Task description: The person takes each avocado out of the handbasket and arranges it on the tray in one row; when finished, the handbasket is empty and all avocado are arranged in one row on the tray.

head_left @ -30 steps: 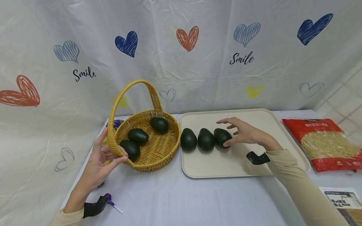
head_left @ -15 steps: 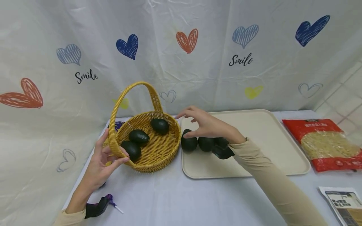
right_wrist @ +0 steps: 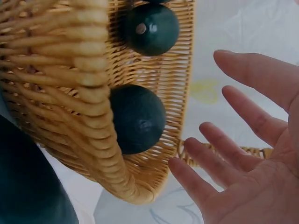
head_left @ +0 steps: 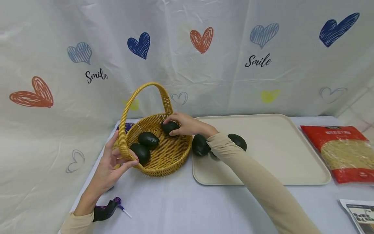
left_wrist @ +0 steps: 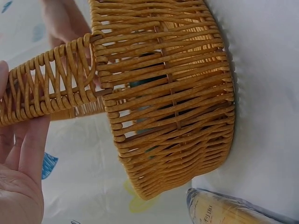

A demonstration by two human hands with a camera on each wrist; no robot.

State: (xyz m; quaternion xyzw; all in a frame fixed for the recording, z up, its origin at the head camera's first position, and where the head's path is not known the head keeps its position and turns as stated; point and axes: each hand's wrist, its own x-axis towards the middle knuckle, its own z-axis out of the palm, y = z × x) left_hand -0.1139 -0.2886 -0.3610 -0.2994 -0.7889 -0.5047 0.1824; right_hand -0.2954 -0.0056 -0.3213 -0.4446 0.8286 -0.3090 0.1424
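Observation:
My left hand (head_left: 108, 169) holds the yellow wicker basket's handle (head_left: 125, 130) near its lower left end. In the left wrist view, fingers lie under the handle (left_wrist: 51, 86). Inside the basket (head_left: 163, 170) lie three dark green avocados: two on the left, including one avocado (head_left: 148, 139), and one avocado (head_left: 168, 128) at the back right. Over that last one is my right hand (head_left: 188, 125); in the right wrist view the hand (right_wrist: 252, 163) has spread fingers, apart from the avocado (right_wrist: 138, 119). More avocados (head_left: 201, 145) sit on the beige tray, partly hidden by my right sleeve.
The beige tray (head_left: 280, 156) stands right of the basket. A red bag of pasta (head_left: 342, 151) lies beyond it, with a printed packet (head_left: 362, 214) nearer. A lollipop (head_left: 124, 209) lies by my left wrist. A heart-patterned curtain (head_left: 216, 78) hangs behind.
My right hand has moved left from the tray's avocados, over to the basket's back right avocado. The left hand keeps its hold on the handle. The head view has shifted slightly.

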